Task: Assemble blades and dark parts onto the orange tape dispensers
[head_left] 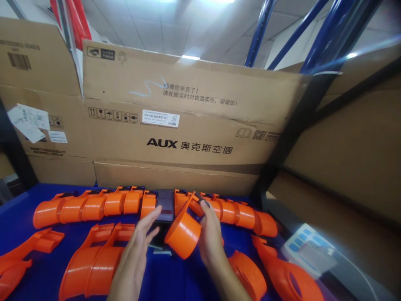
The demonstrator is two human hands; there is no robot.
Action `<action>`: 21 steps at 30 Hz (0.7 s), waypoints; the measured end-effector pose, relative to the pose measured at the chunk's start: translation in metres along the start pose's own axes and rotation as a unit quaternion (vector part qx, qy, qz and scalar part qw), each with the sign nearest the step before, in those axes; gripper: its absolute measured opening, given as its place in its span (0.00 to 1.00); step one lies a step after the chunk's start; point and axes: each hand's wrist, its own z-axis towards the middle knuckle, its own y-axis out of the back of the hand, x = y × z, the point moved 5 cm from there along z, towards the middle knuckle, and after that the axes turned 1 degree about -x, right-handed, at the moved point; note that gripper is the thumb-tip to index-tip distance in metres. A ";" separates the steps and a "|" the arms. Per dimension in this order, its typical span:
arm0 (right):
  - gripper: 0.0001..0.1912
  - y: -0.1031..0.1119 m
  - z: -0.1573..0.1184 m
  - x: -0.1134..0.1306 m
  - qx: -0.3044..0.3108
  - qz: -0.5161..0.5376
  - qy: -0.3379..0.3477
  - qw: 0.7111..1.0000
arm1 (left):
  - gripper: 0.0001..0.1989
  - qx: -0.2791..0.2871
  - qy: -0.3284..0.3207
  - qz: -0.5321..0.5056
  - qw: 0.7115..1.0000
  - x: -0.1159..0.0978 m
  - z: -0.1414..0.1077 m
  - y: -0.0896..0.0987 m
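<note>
My right hand [212,240] holds an orange plastic cup-shaped piece with a long handle [184,235], tilted, its round body turned to the left. The fingers are wrapped round the handle side, near a dark part at its top. My left hand [135,253] is to the left of this piece and apart from it, with fingers stretched out and nothing held. Just beyond the left fingertips stands a dark grey box-like device [165,202]. Small metal parts [162,251] lie below it, partly hidden.
Similar orange pieces [94,207] with dark tops form a curved row at the back of the blue surface [169,278]. More lie in front, including a joined pair [94,267] and a loose one [249,271]. Behind stands a cardboard panel [194,125]; a white keypad device [310,251] sits right.
</note>
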 end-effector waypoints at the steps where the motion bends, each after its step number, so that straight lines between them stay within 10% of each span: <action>1: 0.20 0.000 0.001 0.000 0.001 0.009 -0.008 1.000 | 0.30 -0.025 0.065 -0.043 0.997 0.016 0.003 0.006; 4: 0.20 -0.002 -0.002 -0.001 0.005 0.035 -0.031 0.999 | 0.28 -0.112 0.183 -0.111 0.970 0.051 0.011 0.026; 9: 0.17 -0.008 -0.009 0.000 0.020 0.052 -0.044 0.997 | 0.24 -0.222 0.195 -0.167 0.941 0.069 0.016 0.051; 21: 0.22 -0.017 -0.017 -0.017 0.129 -0.056 -0.088 0.986 | 0.23 -0.202 0.106 -0.067 0.971 0.051 0.018 0.069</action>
